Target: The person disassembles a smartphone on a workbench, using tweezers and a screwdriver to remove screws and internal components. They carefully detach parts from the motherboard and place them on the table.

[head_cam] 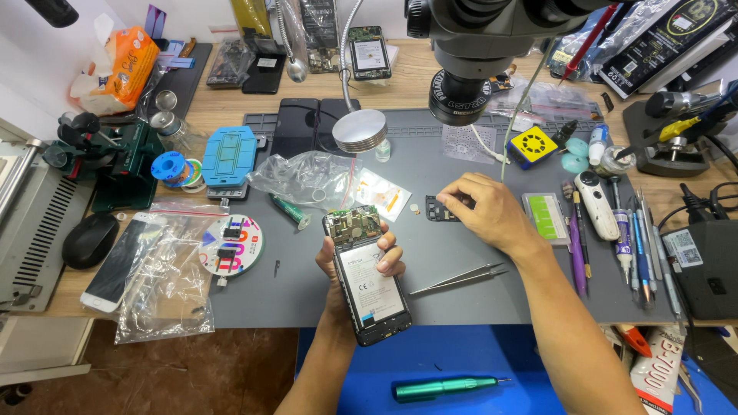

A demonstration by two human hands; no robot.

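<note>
Left hand (pixel 361 265) clasps opened phone (pixel 367 273); right hand (pixel 484 211) pinches small black part (pixel 442 209) mid-mat. Best lifted slowly, level.

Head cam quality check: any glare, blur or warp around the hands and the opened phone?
Head view: even, bright light with soft shadows under the right hand and the tweezers; mild sheen on the opened phone in the left hand and on the clear plastic bags; the microscope head looms large and soft at the top edge; wide-lens bowing at the frame's edges; hands sharp, no motion blur.
</note>
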